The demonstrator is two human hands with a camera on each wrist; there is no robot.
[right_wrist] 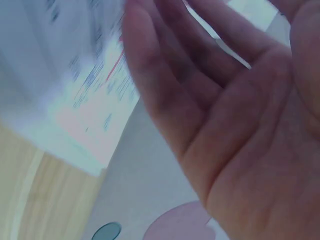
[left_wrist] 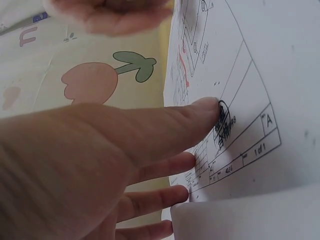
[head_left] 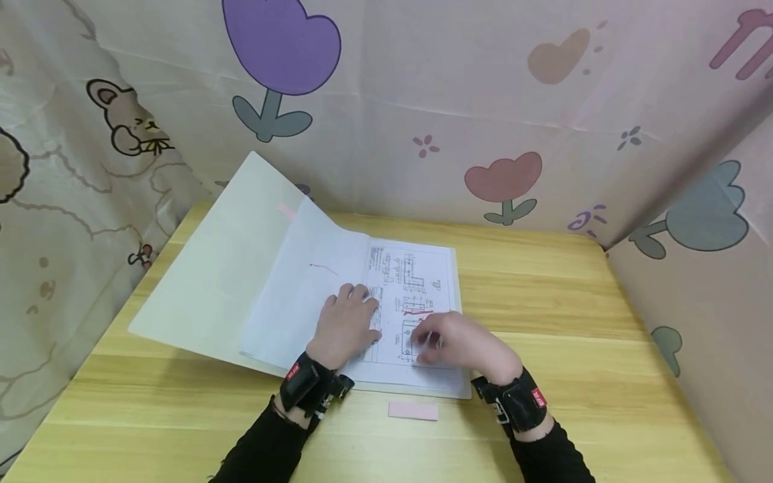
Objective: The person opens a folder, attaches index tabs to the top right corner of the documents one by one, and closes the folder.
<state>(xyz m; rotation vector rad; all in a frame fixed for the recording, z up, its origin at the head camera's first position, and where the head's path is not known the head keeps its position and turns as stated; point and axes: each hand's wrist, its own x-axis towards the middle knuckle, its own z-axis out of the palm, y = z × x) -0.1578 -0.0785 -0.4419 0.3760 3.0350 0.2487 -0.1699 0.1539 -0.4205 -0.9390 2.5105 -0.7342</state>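
An open folder (head_left: 211, 288) lies on the table with white sheets in it. Its left cover tilts up off the wood. On the right side is a sheet with a technical drawing (head_left: 443, 288), marked with red strokes. My left hand (head_left: 344, 325) rests spread on the pages near the fold. In the left wrist view, its thumb (left_wrist: 185, 122) touches the sheet beside a dark scribbled circle (left_wrist: 221, 122). Over the lower part of the drawing is my right hand (head_left: 461, 342), fingers loosely bent, with nothing seen between them.
A pink paper strip (head_left: 413, 410) lies on the wooden table (head_left: 543, 288) just below the folder. Another pink strip (head_left: 286, 212) shows at the top of the left cover. A patterned cloth (head_left: 398, 80) hangs behind the table and at both sides.
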